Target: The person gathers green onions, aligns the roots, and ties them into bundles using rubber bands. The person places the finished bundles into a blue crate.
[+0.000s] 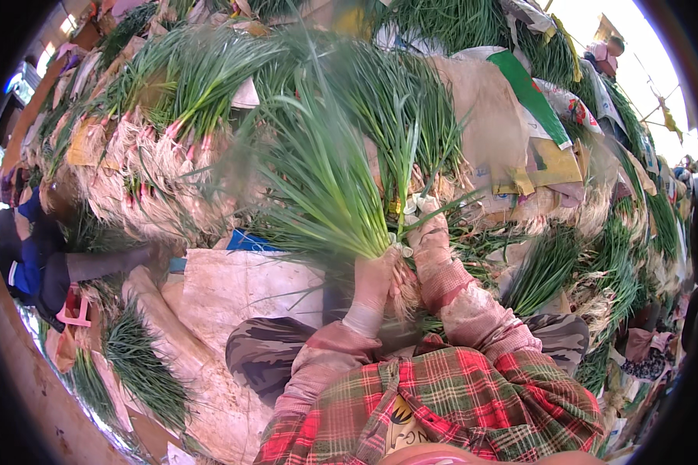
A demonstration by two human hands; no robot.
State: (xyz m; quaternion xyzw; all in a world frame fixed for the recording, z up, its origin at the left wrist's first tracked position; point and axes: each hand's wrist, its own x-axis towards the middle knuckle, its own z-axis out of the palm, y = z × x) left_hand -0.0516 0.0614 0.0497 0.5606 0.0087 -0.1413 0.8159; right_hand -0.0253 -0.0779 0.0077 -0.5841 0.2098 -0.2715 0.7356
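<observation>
A bunch of green onions [349,192] with pale hairy roots fans out over the lap, leaves pointing away. Around its lower stems my left hand [375,270] is closed, near the roots. Close beside it on the right, my right hand [429,229] holds a thin green onion stalk [406,168] upright between thumb and fingers. Whitish coverings show on the fingertips of both hands. Just beyond the hands lies a pile of green onions [419,110], its roots toward me.
More green onions with pink bulbs [174,136] are heaped at the upper left. Whitish sacking [250,285] lies left of my knee. A loose green onion bundle [544,273] rests at the right. One person [29,256] sits at far left, another person [608,55] is at upper right.
</observation>
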